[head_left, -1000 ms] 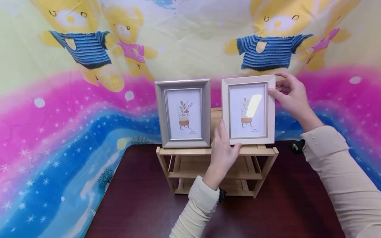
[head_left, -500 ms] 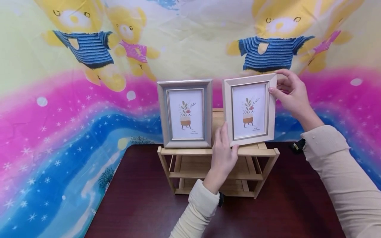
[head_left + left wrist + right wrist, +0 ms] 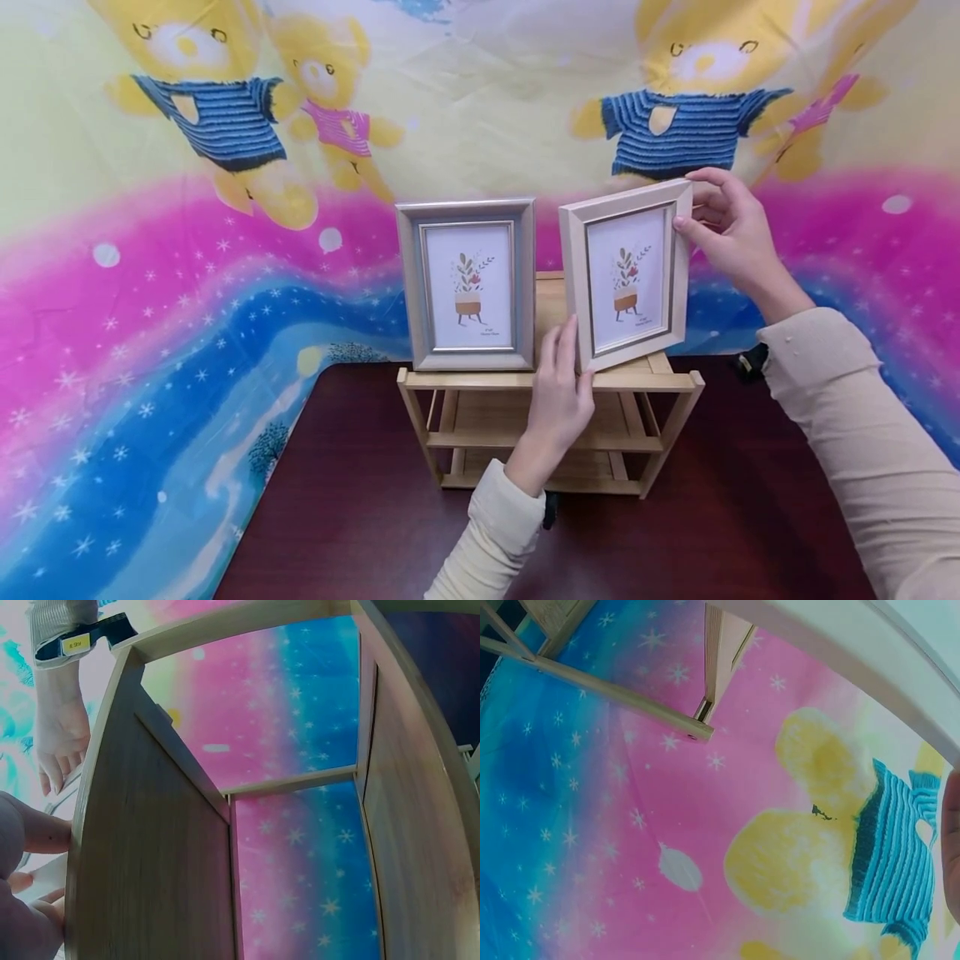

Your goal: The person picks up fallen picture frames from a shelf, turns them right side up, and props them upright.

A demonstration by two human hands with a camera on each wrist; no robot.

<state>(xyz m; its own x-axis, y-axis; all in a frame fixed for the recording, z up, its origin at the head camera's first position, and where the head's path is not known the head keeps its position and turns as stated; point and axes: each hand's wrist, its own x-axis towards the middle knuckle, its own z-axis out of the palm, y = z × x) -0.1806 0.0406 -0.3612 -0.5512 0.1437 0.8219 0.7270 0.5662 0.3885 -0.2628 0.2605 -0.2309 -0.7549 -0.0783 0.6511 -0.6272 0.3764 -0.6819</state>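
Note:
In the head view, a cream picture frame (image 3: pixel 628 275) with a potted-plant print stands tilted on the right of a light wooden rack (image 3: pixel 551 382), its right side angled back. My right hand (image 3: pixel 731 229) pinches its upper right edge, thumb in front and fingers behind. My left hand (image 3: pixel 557 408) holds the lower left corner between fingers and thumb, close to the rack's front rail. A grey-silver picture frame (image 3: pixel 468 287) with the same print stands upright on the left of the rack. The cream frame's border (image 3: pixel 855 667) crosses the top of the right wrist view.
The rack has lower shelves (image 3: pixel 517 412) and stands on a dark red-brown table (image 3: pixel 337 508). Behind hangs a colourful cloth (image 3: pixel 480 125) with printed bears and snowflakes. The rack's wooden boards (image 3: pixel 165 847) fill much of the left wrist view.
The cream frame has turned and tilted, its right side swinging back and rising slightly. The glare on its glass is gone. Both hands moved slightly with it; the grey-silver frame stays on the rack.

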